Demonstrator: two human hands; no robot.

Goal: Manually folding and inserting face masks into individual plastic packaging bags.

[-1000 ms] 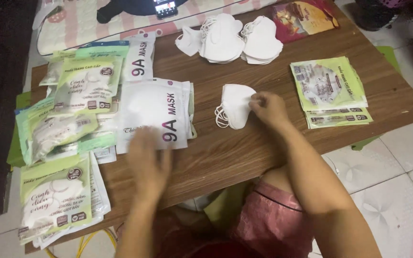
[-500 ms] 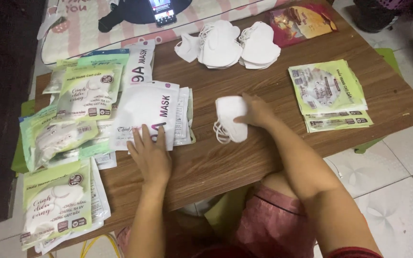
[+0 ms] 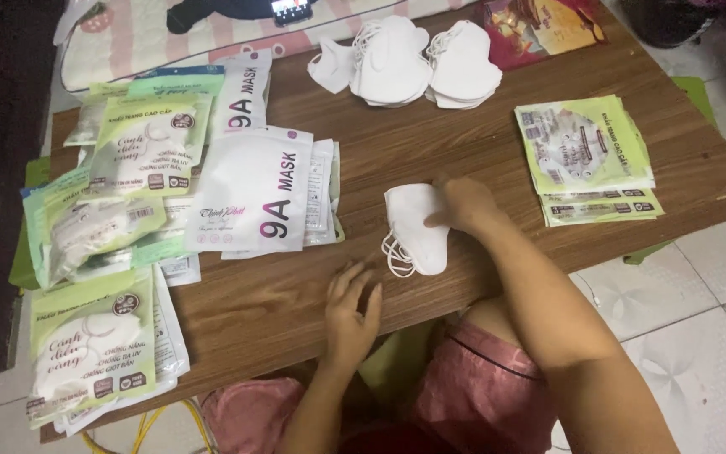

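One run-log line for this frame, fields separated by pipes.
right hand pressing small stack of white face masks | left hand flat on wooden table, empty | white mask pouches left

Your left hand [image 3: 350, 311] is off the white pouch [image 3: 249, 193] it touched a second ago and now lies flat on bare wood, nearer your body, below and left of the mask [image 3: 413, 223]. Your right hand [image 3: 464, 206] has brought that mask a little toward you, and now presses on its right edge, the ear loops trailing toward your left hand.
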